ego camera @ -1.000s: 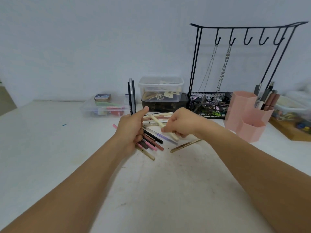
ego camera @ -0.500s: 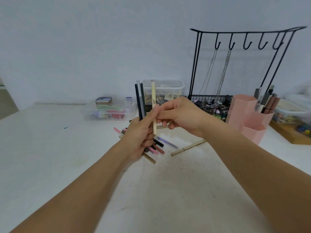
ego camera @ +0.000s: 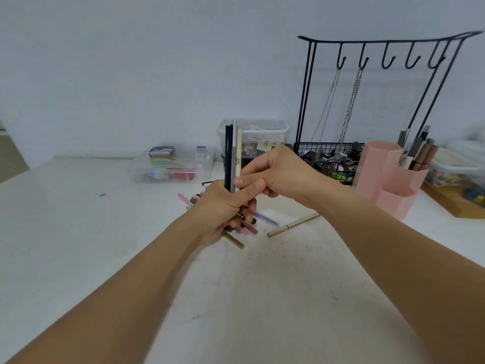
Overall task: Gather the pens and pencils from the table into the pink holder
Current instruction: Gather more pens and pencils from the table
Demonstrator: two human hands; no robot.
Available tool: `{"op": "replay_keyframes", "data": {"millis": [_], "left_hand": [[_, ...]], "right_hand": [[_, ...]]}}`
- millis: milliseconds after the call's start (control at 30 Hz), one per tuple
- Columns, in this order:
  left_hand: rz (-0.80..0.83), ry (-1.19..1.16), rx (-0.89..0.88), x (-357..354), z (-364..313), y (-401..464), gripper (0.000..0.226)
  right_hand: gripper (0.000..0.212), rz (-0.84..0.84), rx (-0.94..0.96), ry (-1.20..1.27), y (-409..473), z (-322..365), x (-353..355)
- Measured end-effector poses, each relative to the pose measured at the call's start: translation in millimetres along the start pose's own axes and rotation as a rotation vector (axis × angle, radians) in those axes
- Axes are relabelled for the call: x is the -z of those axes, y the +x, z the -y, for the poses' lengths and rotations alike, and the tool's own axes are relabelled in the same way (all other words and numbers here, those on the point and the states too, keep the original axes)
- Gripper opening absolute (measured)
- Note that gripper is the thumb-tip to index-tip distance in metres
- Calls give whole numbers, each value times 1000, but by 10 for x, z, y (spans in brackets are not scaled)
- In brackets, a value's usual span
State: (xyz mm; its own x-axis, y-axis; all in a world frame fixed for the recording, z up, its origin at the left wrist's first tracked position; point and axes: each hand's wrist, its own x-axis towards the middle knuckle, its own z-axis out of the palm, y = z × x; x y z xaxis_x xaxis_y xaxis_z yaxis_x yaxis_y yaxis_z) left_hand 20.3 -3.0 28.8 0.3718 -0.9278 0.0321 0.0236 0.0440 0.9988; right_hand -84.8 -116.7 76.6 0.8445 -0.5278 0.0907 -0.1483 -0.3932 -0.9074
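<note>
My left hand grips an upright bundle of pens: a black one, a grey one and a cream one. My right hand is closed beside the bundle, its thumb pressing the cream pen against the left hand. Under my hands a pile of pens and pencils lies on the white table; a beige pen lies apart to the right. The pink holder stands at the right, with several pens in its back compartment.
A black wire rack with hooks, chains and a basket stands behind the holder. Clear plastic boxes sit at the back: one low, one taller. A wooden tray and another container lie at the far right.
My right hand lifted the cream pen from the pile, stood it upright and brought it against the pens in my left hand. The bundle now holds three pens.
</note>
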Motion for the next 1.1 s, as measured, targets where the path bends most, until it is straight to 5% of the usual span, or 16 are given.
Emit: {"op": "replay_keyframes", "data": {"millis": [200, 433, 633, 800, 1000, 1100], "left_hand": [[-5, 107, -11, 92, -11, 40, 43], [-136, 44, 50, 88, -62, 79, 60], [-300, -59, 118, 209, -31, 154, 50], [-364, -75, 105, 234, -22, 152, 49], [-421, -95, 128, 265, -19, 156, 54], [-404, -123, 152, 254, -7, 174, 54]], "right_hand": [[10, 1, 27, 31, 26, -58, -44], [21, -59, 24, 30, 40, -82, 51], [14, 23, -71, -539, 88, -282, 74], [18, 67, -152, -630, 71, -307, 11], [21, 88, -207, -650, 54, -317, -3], [21, 63, -221, -453, 47, -300, 70]]}}
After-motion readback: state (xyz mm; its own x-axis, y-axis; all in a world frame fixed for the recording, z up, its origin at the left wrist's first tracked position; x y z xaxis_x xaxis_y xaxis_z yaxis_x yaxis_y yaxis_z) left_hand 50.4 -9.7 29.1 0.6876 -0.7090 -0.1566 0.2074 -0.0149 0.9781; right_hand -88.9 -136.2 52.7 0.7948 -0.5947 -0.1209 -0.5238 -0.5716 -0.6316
